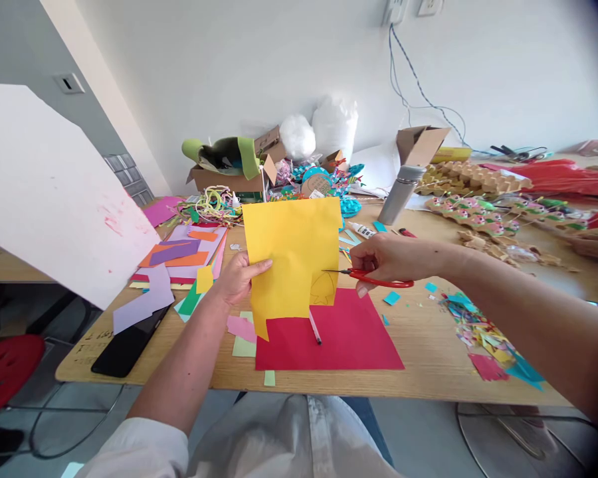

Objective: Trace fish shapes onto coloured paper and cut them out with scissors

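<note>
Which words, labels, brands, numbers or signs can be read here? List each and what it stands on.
No text can be read with certainty.
Table, near left corner: handwritten marks, too unclear to quote.
White bottle: label print, too small and blurred.
Round brown disc: dark marks, too small to read.
Yellow paper: a drawn outline, no readable text.

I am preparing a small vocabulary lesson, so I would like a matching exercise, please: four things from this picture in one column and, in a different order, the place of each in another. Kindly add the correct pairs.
Things
1. Yellow paper
2. Red-handled scissors
3. Pen
4. Black phone

Places
A. On the red sheet
B. In the right hand
C. Partly under lilac paper
D. In the left hand

Pairs: 1-D, 2-B, 3-A, 4-C
</note>
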`<state>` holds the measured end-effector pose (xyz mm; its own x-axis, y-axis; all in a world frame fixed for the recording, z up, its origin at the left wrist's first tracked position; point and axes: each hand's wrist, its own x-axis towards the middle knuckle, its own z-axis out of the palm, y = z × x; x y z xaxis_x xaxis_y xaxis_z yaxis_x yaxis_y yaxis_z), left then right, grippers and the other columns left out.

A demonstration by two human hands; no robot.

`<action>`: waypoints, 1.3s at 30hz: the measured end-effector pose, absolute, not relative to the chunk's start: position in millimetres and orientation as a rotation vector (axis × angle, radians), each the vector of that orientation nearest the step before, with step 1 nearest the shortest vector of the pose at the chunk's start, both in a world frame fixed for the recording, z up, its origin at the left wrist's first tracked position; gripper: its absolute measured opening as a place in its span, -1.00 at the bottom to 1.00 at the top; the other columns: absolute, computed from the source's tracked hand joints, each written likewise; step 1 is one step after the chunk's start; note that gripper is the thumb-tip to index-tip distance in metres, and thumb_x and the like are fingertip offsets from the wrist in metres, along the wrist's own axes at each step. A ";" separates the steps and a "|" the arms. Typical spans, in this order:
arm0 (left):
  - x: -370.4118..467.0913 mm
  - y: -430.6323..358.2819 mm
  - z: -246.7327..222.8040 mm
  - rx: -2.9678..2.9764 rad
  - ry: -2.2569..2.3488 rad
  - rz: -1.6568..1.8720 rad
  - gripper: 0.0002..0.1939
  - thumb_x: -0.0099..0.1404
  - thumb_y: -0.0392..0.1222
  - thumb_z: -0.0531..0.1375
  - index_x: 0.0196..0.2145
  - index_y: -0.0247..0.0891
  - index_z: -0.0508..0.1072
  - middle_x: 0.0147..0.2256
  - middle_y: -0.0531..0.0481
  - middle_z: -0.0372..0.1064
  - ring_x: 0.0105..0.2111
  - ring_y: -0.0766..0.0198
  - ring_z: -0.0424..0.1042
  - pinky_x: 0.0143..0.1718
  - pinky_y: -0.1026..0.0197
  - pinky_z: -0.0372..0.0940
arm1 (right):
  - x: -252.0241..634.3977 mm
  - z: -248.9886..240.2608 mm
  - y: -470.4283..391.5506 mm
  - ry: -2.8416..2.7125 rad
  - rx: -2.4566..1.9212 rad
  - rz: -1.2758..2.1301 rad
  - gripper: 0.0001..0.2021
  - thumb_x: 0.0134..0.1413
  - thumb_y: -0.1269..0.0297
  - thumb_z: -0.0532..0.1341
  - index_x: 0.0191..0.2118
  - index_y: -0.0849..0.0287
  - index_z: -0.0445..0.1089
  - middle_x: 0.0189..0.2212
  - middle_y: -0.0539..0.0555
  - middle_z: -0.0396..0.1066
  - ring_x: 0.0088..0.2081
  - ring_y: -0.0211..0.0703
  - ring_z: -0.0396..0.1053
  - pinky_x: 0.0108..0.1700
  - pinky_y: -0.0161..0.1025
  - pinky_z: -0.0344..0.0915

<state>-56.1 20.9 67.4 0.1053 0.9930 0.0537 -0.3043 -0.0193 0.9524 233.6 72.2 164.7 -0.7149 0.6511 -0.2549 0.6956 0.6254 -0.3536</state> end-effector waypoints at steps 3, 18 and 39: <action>-55.3 21.4 66.2 1.049 0.876 1.282 -0.50 -0.05 -0.16 0.45 -0.10 -0.22 0.55 -0.11 -0.14 0.54 -0.06 -0.07 0.49 0.02 -0.04 0.33 | 230.5 165.1 70.5 2.735 1.136 -0.679 -0.59 -0.12 -0.14 0.27 -0.54 0.15 0.29 -0.63 -0.05 0.27 -0.57 -0.30 0.16 -0.51 -0.32 0.04; -54.6 22.5 67.9 1.094 0.912 1.246 -0.53 -0.06 -0.10 0.45 -0.16 -0.27 0.57 -0.12 -0.17 0.54 -0.05 -0.10 0.48 0.01 -0.06 0.34 | 230.1 159.6 72.8 2.763 1.138 -0.685 -0.56 -0.18 -0.17 0.29 -0.54 0.14 0.27 -0.62 -0.05 0.28 -0.57 -0.29 0.17 -0.53 -0.32 0.03; -48.5 19.4 72.7 1.064 0.894 1.265 -0.51 -0.07 -0.15 0.46 -0.14 -0.26 0.54 -0.09 -0.16 0.52 -0.07 -0.08 0.49 -0.04 -0.04 0.38 | 232.2 153.7 70.7 2.813 1.139 -0.661 -0.61 -0.11 -0.08 0.25 -0.56 0.14 0.21 -0.65 -0.07 0.20 -0.59 -0.31 0.09 -0.53 -0.30 -0.03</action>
